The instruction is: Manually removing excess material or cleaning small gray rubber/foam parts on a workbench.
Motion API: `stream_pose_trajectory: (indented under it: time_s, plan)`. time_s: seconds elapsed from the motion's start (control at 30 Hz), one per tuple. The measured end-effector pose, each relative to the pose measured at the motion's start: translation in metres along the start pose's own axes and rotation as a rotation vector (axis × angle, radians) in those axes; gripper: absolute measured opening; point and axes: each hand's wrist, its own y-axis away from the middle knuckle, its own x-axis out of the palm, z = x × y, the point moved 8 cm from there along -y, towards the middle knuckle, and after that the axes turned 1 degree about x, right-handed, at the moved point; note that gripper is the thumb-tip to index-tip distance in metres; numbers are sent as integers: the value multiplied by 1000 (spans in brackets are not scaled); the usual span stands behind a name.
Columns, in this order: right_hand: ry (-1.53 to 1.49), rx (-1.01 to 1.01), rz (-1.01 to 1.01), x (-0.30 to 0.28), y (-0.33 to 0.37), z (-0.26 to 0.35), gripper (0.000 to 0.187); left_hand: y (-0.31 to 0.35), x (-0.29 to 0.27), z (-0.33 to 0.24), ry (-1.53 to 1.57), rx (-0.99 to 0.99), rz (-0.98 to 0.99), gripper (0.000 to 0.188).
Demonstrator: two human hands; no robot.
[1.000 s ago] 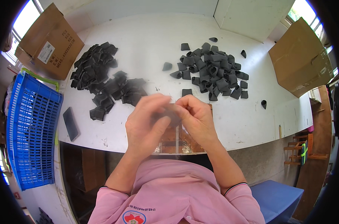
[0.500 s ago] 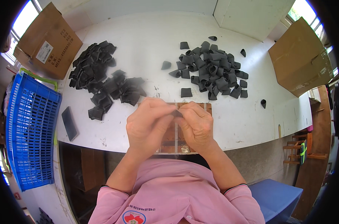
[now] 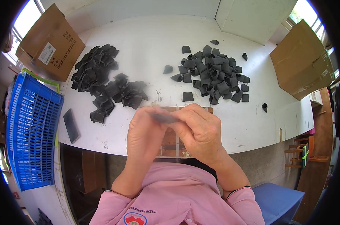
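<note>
Above the brown board (image 3: 170, 143), the right hand (image 3: 201, 131) pinches a small dark piece (image 3: 164, 118) between thumb and fingers. The left hand (image 3: 144, 133), curled toward the piece half a second ago, now stands straighter with its palm turned inward; blur leaves me unable to tell whether it grips. Beyond the board, left and right, the left pile (image 3: 112, 89) and right pile (image 3: 216, 73) look unchanged.

I pinch one small dark gray piece (image 3: 164, 118) in my right fingers (image 3: 189, 115); it looks blurry, sideways, over the tabletop (image 3: 143, 45).
</note>
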Motion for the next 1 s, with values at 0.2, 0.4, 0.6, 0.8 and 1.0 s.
stream_pose_trajectory:
  time_s: [0.2,0.4,0.6,0.8,1.0]
  plan:
    - [104,-168,-51,-2,-5,10,19,-1,10,-6,-13,29,-22,13]
    - [23,-194,-42,8,5,-8,18,11,-1,-14,-307,175,-101,12]
    - [-19,-51,38,11,5,-19,14,0,15,-31,-665,222,-94,16]
    - [56,-118,5,5,3,-8,13,-7,27,-35,-1078,297,52,13]
    - [-160,56,-19,-3,3,-17,9,15,9,-33,-772,334,-92,31]
